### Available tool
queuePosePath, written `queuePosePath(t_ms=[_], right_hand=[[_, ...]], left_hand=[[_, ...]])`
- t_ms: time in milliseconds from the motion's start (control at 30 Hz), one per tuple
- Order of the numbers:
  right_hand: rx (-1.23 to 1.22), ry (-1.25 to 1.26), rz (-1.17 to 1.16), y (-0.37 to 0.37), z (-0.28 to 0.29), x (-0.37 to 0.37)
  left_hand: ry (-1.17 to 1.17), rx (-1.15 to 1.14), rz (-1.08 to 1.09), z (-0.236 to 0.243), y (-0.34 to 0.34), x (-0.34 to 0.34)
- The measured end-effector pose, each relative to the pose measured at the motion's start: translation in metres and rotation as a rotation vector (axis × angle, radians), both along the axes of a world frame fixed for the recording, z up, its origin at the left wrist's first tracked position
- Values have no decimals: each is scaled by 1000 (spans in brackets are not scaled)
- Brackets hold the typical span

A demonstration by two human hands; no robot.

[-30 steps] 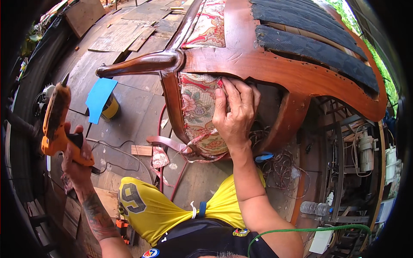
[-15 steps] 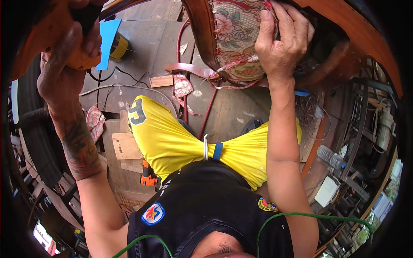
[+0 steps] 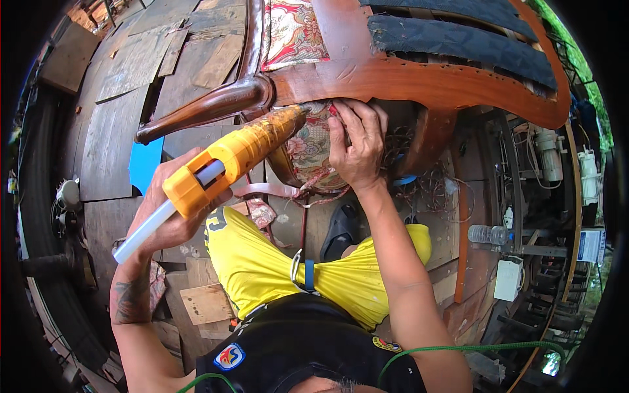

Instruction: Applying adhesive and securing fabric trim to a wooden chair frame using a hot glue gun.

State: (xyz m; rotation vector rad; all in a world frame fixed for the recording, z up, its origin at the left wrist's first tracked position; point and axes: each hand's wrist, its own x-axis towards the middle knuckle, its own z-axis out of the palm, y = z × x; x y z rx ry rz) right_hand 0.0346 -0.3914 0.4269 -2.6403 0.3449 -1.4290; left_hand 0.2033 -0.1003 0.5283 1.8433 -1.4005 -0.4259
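Observation:
My left hand (image 3: 169, 230) is closed round the handle of a yellow-orange glue gun (image 3: 252, 145), with a whitish glue stick (image 3: 145, 230) jutting from its back end. The gun's dark nozzle reaches under the wooden chair frame (image 3: 367, 80), close to the fingers of my right hand (image 3: 360, 147). That hand is closed at the red edge of the floral upholstery fabric (image 3: 308, 152), thumb and fingers bent against it. The nozzle's exact contact point is hidden under the frame.
Dark webbing straps (image 3: 452, 46) cross the chair frame. A curved wooden armrest (image 3: 203, 111) sticks out leftward. A blue sheet (image 3: 145, 164), fabric scraps (image 3: 262, 213) and a wood piece (image 3: 208, 303) lie on the plank floor. A plastic bottle (image 3: 488, 234) lies to the right.
The view has shifted, showing more of the chair. My left hand has brought the glue gun from the upper left to beside my right hand. The right hand stays at the fabric edge.

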Motion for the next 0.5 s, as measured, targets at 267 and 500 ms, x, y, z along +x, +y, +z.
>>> queuePosePath(t_ms=[267, 500], right_hand=[[17, -14, 16, -7, -5, 2], [36, -19, 25, -3, -6, 2]], left_hand=[[-293, 93, 65, -11, -10, -20], [-432, 149, 82, -1, -15, -40]])
